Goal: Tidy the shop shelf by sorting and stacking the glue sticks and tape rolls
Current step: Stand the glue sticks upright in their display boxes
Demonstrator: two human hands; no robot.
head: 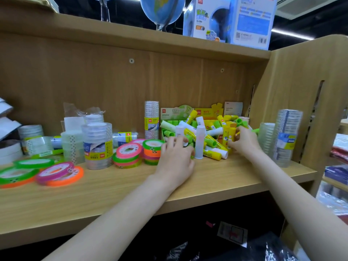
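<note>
A jumbled heap of yellow, green and white glue sticks (211, 132) lies at the back right of the wooden shelf (116, 185), spilling out of small display boxes. My left hand (176, 155) reaches into the heap's left edge, fingers curled over green and white sticks beside a tall white tube (200, 142). My right hand (243, 140) pinches a yellow glue stick (228, 135) on the heap's right side. Coloured tape rolls (130, 153) sit stacked left of the heap, with more (56, 173) near the front left. Clear tape stacks (98, 146) stand behind them.
A tall sleeve of clear tape (151, 119) stands against the back panel. Two more clear tape stacks (286, 136) stand by the right side panel. White tape rolls (9, 151) lie at the far left. A globe and its box (229, 19) sit on the shelf above.
</note>
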